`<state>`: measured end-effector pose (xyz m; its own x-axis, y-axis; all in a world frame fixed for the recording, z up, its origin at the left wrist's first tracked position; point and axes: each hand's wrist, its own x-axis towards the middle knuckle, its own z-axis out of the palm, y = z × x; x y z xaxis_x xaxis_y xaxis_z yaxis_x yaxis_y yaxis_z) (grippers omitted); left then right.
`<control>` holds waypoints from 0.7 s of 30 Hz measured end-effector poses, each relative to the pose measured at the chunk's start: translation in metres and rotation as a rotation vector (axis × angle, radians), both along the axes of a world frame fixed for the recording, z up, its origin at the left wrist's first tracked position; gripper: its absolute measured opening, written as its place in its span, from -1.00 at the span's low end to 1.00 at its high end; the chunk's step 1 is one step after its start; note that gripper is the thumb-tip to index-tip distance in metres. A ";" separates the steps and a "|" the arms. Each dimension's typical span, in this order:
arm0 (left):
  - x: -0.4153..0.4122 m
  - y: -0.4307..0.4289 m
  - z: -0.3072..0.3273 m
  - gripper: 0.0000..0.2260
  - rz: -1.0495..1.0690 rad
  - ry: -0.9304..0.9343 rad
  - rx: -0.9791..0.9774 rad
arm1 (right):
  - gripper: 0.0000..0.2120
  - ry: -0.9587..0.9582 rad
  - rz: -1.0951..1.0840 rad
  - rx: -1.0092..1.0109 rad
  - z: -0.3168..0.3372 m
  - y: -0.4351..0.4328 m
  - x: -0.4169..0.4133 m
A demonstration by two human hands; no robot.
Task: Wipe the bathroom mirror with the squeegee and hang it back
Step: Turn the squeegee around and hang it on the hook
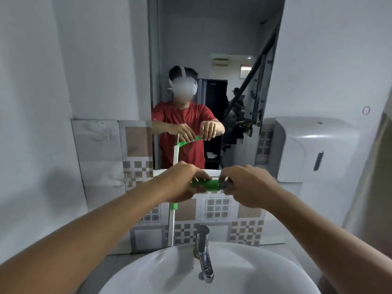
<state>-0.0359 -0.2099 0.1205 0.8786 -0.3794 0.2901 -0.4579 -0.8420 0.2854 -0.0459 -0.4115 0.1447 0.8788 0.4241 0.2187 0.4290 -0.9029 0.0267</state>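
A: Where's the green plastic squeegee with the long pale blade (206,185) just now?

B: Held out over the white ceramic basin (161,270), in front of the lower edge of the frameless wall mirror (214,39). Both hands are on its handle: the left hand (182,183) is curled closed round the blade end, and the right hand (247,185) is pinched shut on the free end. The blade hangs down to the left, edge-on, past the patterned tiles.

A: How do you reckon it will handle?

B: Light and stiff, I'd judge; thin plastic, nothing to strain a wrist. The handle looks smooth, so wet fingers might slip. The rubber edge, if it has one, would be the only soft part, though I cannot make it out here.

A: And the best place to grip?

B: Mid-handle, one hand, so the blade can lie flat against the glass. Two hands that close together seem more suited to turning it round than wiping. The chrome tap (203,249) sits just beneath, worth minding on the downstroke.
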 end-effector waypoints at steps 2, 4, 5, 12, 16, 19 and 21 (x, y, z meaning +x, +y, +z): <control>-0.007 -0.003 -0.004 -0.64 0.017 -0.006 -0.020 | -0.87 -0.034 0.051 -0.011 0.003 -0.001 0.000; -0.013 -0.004 -0.007 -0.64 0.054 0.000 -0.070 | -0.90 -0.095 0.108 0.022 0.005 -0.003 0.002; -0.016 -0.003 -0.008 -0.66 0.076 0.003 -0.100 | -0.91 -0.133 0.137 0.048 0.007 -0.006 0.003; -0.037 -0.009 -0.003 -0.76 0.150 -0.043 -0.327 | -0.45 -0.397 0.195 0.258 0.016 -0.018 0.010; -0.048 -0.014 0.001 -0.82 0.197 -0.069 -0.441 | -0.11 -0.319 0.236 0.578 0.014 -0.012 0.011; -0.058 -0.017 0.001 -0.81 0.235 -0.085 -0.479 | 0.01 -0.092 0.359 0.839 0.014 -0.004 0.009; -0.065 -0.018 -0.002 -0.80 0.262 -0.075 -0.515 | 0.00 0.021 0.413 0.970 0.011 0.007 0.008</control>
